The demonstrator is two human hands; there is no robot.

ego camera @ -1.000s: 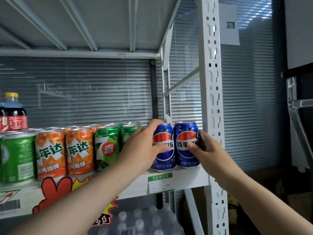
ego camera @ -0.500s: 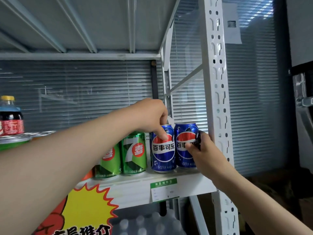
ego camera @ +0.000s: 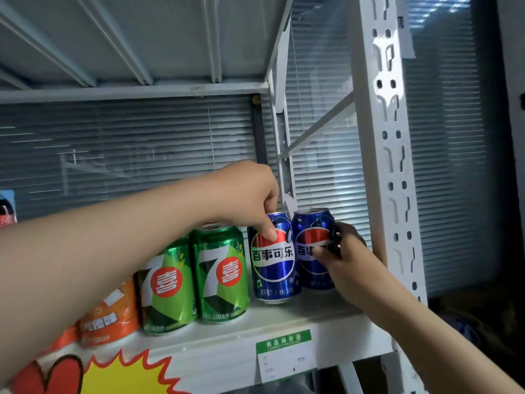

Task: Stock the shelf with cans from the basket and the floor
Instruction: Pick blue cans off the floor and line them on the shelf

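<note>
Head: two blue cans (side by side), two green cans

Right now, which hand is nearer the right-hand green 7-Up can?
Left. The left hand pinches the left Pepsi can standing right beside that 7-Up can; the right hand holds the right Pepsi can, one can farther off.
</note>
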